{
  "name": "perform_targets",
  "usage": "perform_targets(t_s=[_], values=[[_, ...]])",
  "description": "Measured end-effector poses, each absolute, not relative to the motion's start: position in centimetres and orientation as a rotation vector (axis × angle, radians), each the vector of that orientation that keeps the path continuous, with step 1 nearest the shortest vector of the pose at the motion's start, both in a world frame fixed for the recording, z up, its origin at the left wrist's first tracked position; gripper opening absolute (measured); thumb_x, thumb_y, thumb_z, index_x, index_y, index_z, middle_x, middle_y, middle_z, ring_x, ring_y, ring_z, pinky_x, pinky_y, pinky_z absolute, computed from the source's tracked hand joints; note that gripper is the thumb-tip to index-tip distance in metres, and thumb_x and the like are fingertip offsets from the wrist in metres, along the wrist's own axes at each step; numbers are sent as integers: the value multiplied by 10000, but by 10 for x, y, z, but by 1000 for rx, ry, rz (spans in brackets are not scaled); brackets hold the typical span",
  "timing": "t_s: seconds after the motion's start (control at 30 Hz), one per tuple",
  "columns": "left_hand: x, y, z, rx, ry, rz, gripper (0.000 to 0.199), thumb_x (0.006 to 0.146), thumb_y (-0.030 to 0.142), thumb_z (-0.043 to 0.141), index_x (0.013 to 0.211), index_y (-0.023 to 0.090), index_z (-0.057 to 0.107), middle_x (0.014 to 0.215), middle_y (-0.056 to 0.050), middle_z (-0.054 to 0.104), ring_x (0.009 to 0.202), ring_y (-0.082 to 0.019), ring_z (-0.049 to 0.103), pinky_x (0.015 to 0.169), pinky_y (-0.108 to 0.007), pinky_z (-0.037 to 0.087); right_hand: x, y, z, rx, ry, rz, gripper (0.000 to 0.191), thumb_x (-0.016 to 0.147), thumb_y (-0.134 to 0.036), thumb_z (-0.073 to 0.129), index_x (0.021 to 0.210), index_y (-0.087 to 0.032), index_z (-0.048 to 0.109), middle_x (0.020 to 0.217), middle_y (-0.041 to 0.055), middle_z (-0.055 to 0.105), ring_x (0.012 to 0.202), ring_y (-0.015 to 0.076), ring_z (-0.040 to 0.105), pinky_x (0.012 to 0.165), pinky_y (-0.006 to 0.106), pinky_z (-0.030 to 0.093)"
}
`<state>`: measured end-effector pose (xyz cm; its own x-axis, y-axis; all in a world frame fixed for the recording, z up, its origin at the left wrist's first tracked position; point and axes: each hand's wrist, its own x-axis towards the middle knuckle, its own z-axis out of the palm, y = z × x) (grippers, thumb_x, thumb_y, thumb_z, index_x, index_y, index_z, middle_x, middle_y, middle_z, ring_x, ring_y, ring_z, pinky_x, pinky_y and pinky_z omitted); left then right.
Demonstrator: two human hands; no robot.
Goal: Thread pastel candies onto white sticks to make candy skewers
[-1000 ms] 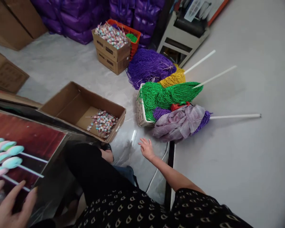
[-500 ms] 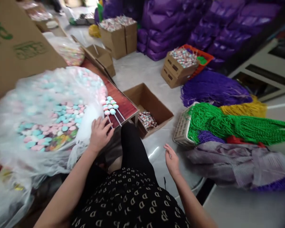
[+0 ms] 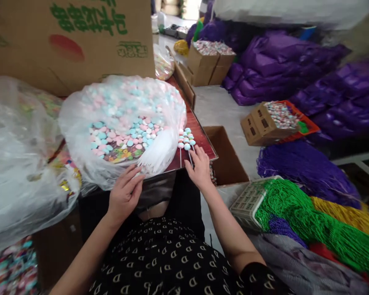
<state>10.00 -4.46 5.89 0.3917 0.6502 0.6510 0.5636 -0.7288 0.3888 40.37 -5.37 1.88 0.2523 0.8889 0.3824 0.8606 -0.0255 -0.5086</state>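
A clear plastic bag [image 3: 123, 127] of pastel pink and blue round candies lies open on a red-brown wooden board [image 3: 201, 141]. Several finished lollipops [image 3: 185, 140] with white sticks lie side by side on the board, next to the bag. My right hand [image 3: 199, 168] rests with its fingers apart on the lower ends of those sticks. My left hand [image 3: 125, 194] lies on the bag's near edge, close to a bunch of white sticks [image 3: 158, 151] inside the bag.
A large printed cardboard box [image 3: 70, 41] stands behind the bag, and another plastic bag [image 3: 21, 143] lies to the left. An open cardboard box [image 3: 227, 157] sits beyond the board. Green, purple and gold bead strands [image 3: 301, 213] and purple sacks [image 3: 283, 69] fill the right side.
The view has swung left and up, bringing the whole bag into sight. My right hand has moved from above the floor onto the lollipop sticks. My left hand has shifted from the lollipops to the bag.
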Motion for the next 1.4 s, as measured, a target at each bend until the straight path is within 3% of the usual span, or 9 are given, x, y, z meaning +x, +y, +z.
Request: perform_targets(t_s=[0.13,0.33,0.5,0.67,0.8,1.0,1.17,1.27,1.4], values=[[74,-54,55,2496,1286,1299,300,963,69,647,1202,228,732,1302,-91,780,1367,-262,673,1163,-452,569,398,-11,13,-2003,-1649,83,634,942,-416,635,1518,-157,574,1697,226,443,1585,439,357,1241,716,302],[39,-48,47,2396,1542,1290,224,1001,154,622,1164,234,752,1275,-76,792,1357,-263,679,1163,-482,568,415,6,-9,-2021,-1651,40,552,925,-245,528,1464,-159,610,1637,230,515,1541,419,428,1188,691,395],[36,-27,49,2347,1552,1223,239,1022,227,577,1172,232,764,1300,-72,785,1381,-262,655,1193,-492,532,412,0,2,-1930,-1624,-67,486,968,-272,493,1409,-156,659,1601,226,557,1534,385,455,1209,669,397],[82,11,52,2363,1416,730,343,1044,255,491,1245,213,766,1276,-96,783,1228,-261,711,1131,-446,539,360,12,29,-1606,-1959,132,377,1014,-230,470,1251,-246,763,1384,115,749,1413,293,608,1260,596,359],[116,45,58,2352,1556,285,324,1041,293,529,1178,136,777,1199,-176,773,1207,-338,693,1079,-462,512,323,29,45,-1596,-2051,131,362,1037,-223,472,1232,-250,775,1415,95,743,1446,286,590,1292,604,268],[128,62,63,2223,1591,132,293,1042,265,498,1168,163,741,1165,-161,781,1132,-324,725,918,-412,534,309,19,44,-1646,-1973,115,360,1037,-218,472,1198,-259,792,1391,100,759,1427,284,615,1289,595,265],[120,59,63,2209,1573,229,307,1023,217,467,1204,148,705,1146,-166,777,1119,-307,734,883,-388,528,304,11,42,-1696,-1860,94,335,1011,-215,481,1121,-242,797,1317,106,792,1362,289,669,1262,603,345],[106,53,71,2268,1565,357,327,1019,190,448,1238,108,677,1163,-198,761,1173,-326,715,958,-416,512,297,13,47,-1663,-1703,184,302,993,-264,521,1106,-241,800,1262,96,809,1277,270,716,1203,528,472],[87,38,81,2329,1521,425,314,1031,186,425,1190,90,678,1097,-213,763,1151,-349,713,1008,-464,478,276,19,57,-1650,-1225,531,339,918,-399,673,1180,-200,757,1101,90,826,1034,244,781,913,404,642]])
